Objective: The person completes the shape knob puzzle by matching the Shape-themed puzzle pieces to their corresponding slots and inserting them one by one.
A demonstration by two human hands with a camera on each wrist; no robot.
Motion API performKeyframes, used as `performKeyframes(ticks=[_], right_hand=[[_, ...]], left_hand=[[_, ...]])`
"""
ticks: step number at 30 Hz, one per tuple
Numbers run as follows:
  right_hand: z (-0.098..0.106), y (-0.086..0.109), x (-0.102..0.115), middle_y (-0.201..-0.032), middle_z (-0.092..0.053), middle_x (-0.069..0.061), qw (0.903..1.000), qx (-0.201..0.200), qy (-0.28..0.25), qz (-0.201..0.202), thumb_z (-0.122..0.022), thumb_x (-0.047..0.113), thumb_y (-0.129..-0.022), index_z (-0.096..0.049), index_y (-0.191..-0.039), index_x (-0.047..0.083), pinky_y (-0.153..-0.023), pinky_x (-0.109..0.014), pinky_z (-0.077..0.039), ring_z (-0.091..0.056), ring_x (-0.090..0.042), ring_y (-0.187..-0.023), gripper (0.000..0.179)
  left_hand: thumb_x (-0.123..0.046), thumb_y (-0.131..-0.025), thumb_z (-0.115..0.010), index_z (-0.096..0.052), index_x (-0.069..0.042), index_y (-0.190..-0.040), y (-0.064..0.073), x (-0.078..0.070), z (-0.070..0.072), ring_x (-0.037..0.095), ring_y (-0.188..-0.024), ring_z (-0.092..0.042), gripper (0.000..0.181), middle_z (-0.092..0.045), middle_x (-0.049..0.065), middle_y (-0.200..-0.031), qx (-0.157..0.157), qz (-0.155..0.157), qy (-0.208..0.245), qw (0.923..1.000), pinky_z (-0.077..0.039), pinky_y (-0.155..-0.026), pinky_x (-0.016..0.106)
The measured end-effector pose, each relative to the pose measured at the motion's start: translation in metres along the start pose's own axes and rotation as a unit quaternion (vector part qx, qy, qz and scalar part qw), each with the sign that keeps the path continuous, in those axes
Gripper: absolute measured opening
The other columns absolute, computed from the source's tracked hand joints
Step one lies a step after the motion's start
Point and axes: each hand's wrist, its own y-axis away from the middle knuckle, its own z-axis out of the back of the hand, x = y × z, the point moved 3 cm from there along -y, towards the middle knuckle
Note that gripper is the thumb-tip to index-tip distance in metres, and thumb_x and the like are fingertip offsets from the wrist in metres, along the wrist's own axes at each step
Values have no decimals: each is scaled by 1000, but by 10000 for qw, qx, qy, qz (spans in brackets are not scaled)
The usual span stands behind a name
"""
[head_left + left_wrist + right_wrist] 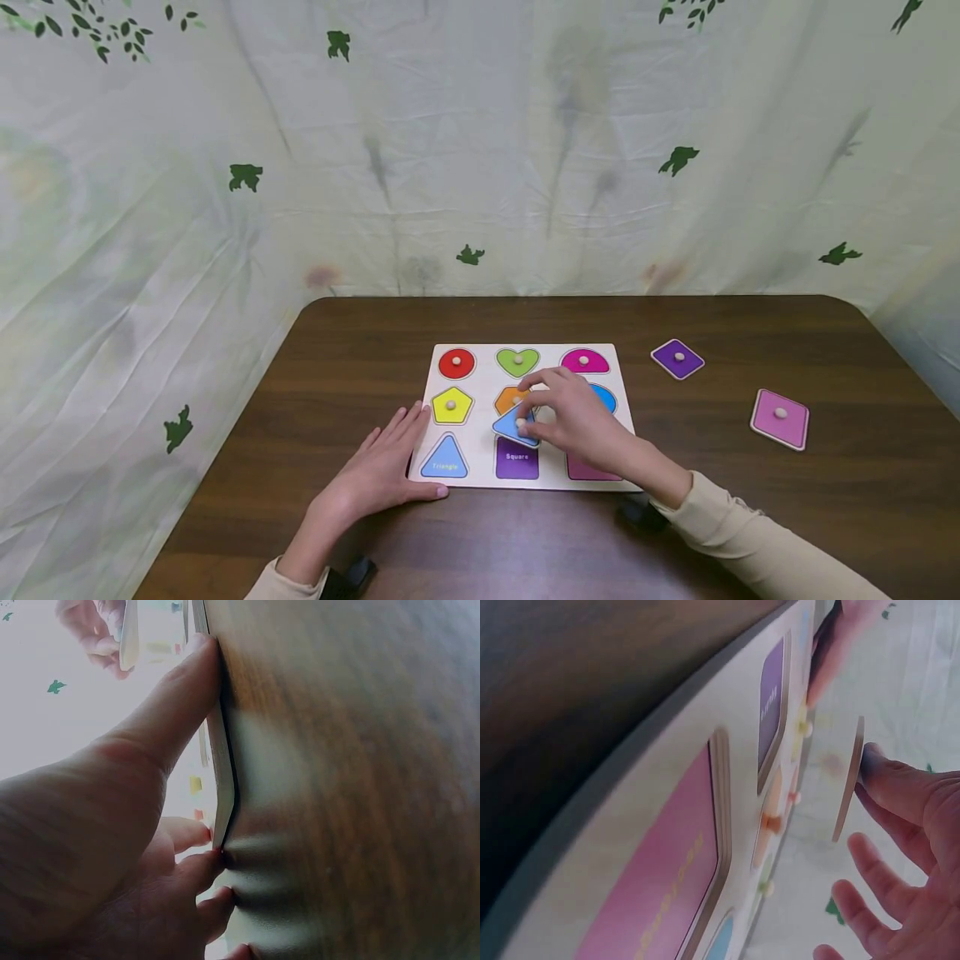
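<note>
My right hand (581, 421) pinches a blue triangle puzzle piece (507, 425) by its small knob, holding it above the middle of the white shape puzzle board (480, 460). In the right wrist view the piece (849, 780) appears edge-on, raised off the board. My left hand (382, 467) rests at the board's lower left corner, fingers extended along the left side and thumb (184, 682) against the near edge. Along the near row lie a blue recess marked Triangle (444, 460), a purple recess marked Square (517, 462) and a pink recess (591, 472), partly covered by my right arm.
Seated in the board are a red circle (456, 363), green heart (517, 362), magenta half-round (585, 362), yellow pentagon (452, 407), orange hexagon (507, 398) and blue oval (606, 397). Right of it lie a purple piece (677, 361) and a pink piece (780, 419) on the brown table (360, 333).
</note>
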Motion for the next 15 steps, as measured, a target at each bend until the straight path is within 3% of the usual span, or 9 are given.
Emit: performKeyframes(ticks=[9,15], right_hand=[[-15,-7,11,-115,-63,4,9992,305,-160,-205,-85,27,-78,-77,-89,25,-97,-43,-41,-48,-18,-117,13],[-22,-13,21,-118,-62,5,9986,498,-112,-133,-84,30,-78,-78,-92,26,-98,-44,-40,-48,-18,-118,15]], left_hand=[[-65,-71,-77,-22,-11,-157,-1,0,0,32,-149,-12,116,-18,9,-163,-29,-76,-72,9999,-16,-114,62],[-65,-71,-77,-23,-11,-157,0,0,1,33,-149,-12,116,-18,9,-163,-6,-75,-31,10000,-15,-114,62]])
